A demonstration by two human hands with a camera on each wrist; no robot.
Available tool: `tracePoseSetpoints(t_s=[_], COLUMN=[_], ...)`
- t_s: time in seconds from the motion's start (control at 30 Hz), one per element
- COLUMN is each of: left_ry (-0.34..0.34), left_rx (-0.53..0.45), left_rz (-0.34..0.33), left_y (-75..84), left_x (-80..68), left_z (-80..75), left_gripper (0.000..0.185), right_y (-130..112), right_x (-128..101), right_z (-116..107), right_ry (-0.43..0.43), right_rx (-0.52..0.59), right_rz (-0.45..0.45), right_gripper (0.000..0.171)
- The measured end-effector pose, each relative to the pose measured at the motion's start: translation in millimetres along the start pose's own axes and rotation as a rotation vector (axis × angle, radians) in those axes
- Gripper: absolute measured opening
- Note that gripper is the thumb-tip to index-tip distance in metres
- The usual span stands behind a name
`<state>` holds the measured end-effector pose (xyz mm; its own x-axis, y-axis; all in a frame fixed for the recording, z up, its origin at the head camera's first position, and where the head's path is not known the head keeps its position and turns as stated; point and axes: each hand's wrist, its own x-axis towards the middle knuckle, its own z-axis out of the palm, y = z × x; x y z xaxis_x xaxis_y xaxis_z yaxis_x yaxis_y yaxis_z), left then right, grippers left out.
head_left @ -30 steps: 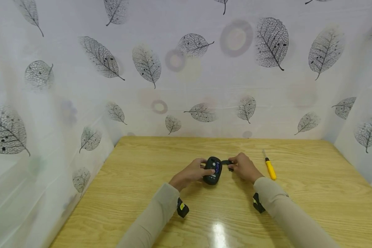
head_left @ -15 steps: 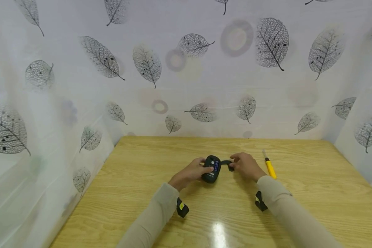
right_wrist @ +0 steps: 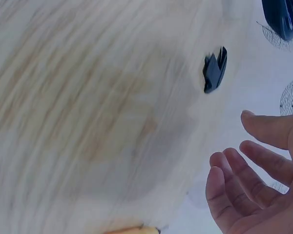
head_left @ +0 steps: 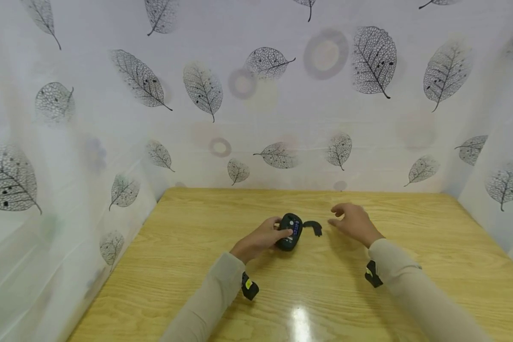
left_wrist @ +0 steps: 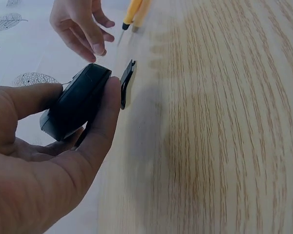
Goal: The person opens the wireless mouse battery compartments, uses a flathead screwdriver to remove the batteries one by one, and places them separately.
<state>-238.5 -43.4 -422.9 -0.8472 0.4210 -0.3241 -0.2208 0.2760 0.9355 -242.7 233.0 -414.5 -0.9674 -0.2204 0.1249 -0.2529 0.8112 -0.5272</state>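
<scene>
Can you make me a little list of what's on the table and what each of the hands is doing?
Table: light wooden table, leaf-print white sheets behind and beside it
Left hand: left hand grips the small black oval gadget with a blue-lit panel
Right hand: right hand holds nothing, fingers relaxed above the table
Loose part: small black plastic piece lies on the table between gadget and right hand, touching neither
Tool: yellow-handled screwdriver lies by the right hand, seen in the left wrist view

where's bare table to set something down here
Bare wood lies left of the left hand, along the near edge of the table, and far right. It is crowded mid-table: black device, small black piece, right hand.
</scene>
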Motion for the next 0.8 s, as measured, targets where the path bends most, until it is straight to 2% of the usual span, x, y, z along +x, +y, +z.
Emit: tracePoseSetpoints(t_s=[0.23, 0.57, 0.8], left_ry=[-0.007, -0.016, -0.017], left_rx=[0.027, -0.026, -0.019], left_rz=[0.017, 0.030, 0.040], left_y=[-2.3, -5.4, -6.6], left_x=[0.6, 1.1, 0.3], left_z=[-2.7, -5.3, -6.6], left_gripper=[0.057, 0.054, 0.051], right_y=[18, 38, 49], right_x=[-8, -23, -31], right_z=[-15, -27, -32], right_ry=[-0.023, -0.012, -0.033], right_rx=[-0.053, -0.095, -0.117], right_rz=[0.028, 0.121, 0.186], right_gripper=[0.044, 0.054, 0.055])
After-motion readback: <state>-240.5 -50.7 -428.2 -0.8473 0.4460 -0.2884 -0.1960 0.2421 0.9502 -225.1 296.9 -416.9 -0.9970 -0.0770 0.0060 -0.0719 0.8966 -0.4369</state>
